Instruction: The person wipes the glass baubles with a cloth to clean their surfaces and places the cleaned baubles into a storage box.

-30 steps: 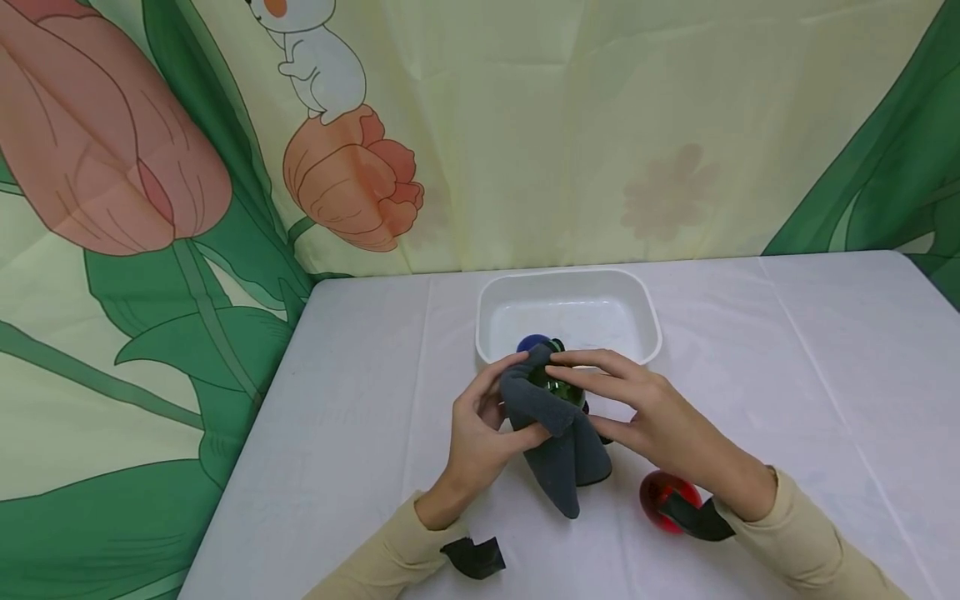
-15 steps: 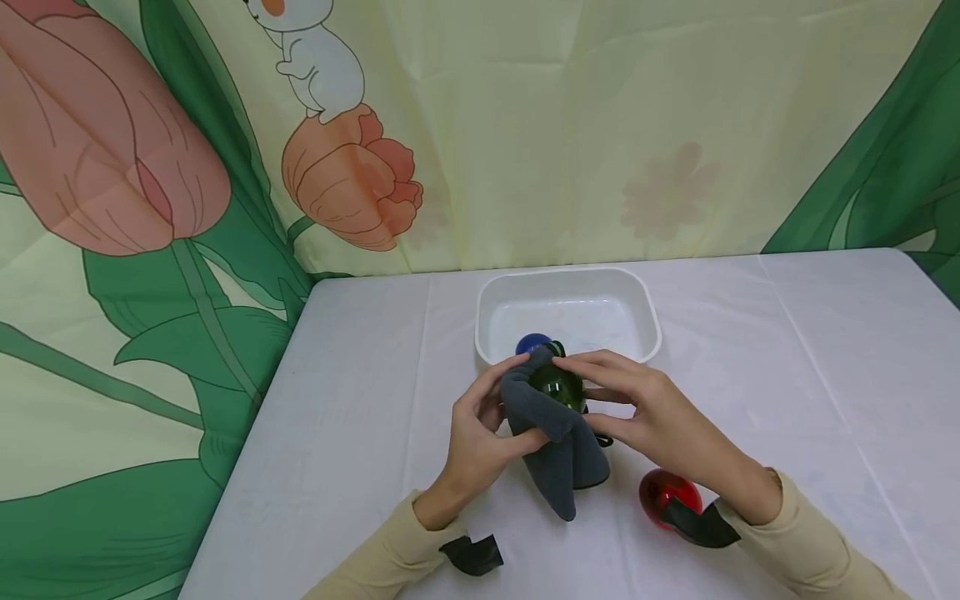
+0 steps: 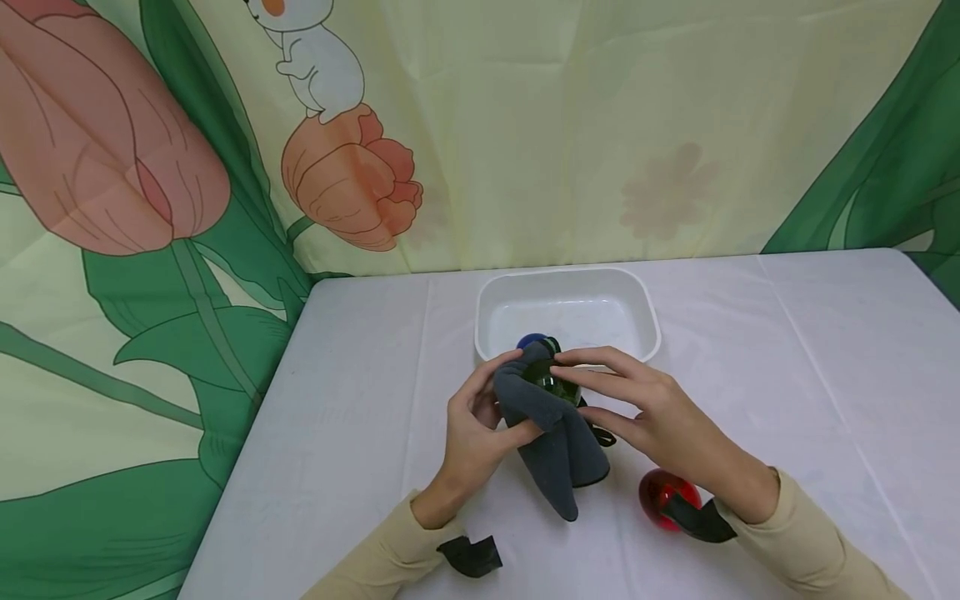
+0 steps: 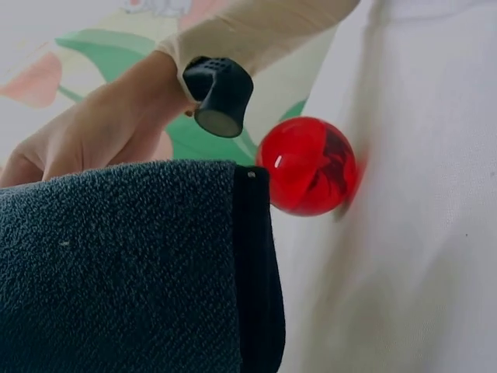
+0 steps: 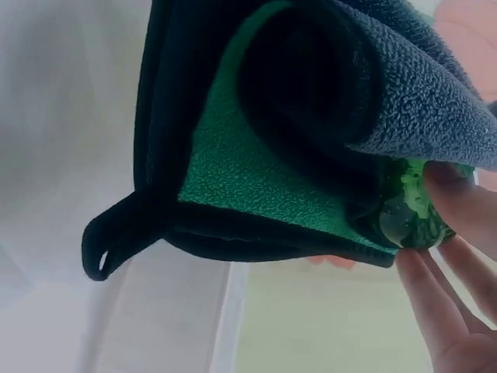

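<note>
Green ball [image 3: 552, 387] in gray cloth [image 3: 552, 454], L hand [image 3: 478, 425] w/ grip curled on cloth, R hand [image 3: 652, 404] pinching ball

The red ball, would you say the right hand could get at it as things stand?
Probably not yet: the right hand pinches the green ball, partly wrapped in the cloth. The red ball lies near that wrist.
</note>
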